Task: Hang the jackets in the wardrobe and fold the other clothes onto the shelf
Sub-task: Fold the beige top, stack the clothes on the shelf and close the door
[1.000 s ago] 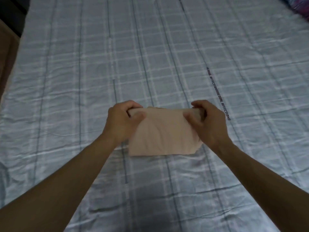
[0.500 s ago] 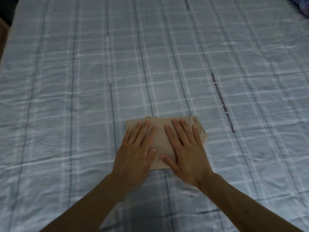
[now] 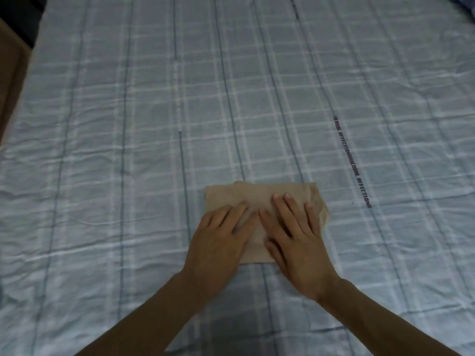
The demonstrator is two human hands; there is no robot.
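Observation:
A small beige garment [image 3: 241, 196], folded into a flat rectangle, lies on the bed in front of me. My left hand [image 3: 221, 240] rests flat on its left half with fingers straight. My right hand [image 3: 295, 237] lies flat on its right half, fingers spread and pointing away from me. Both palms cover the near part of the cloth; its far edge and right corner show beyond the fingertips. No wardrobe, shelf or jacket is in view.
The bed is covered by a light blue checked sheet [image 3: 128, 150] with a printed line of dark lettering [image 3: 352, 163] to the right of the garment. A brown wooden edge [image 3: 10, 80] shows at the far left, and a dark patterned cloth [image 3: 465, 6] at the top right corner.
A second ago both hands pinched the cloth's upper corners above the bed. They laid it down and now press flat on it, having slid slightly toward me since half a second ago.

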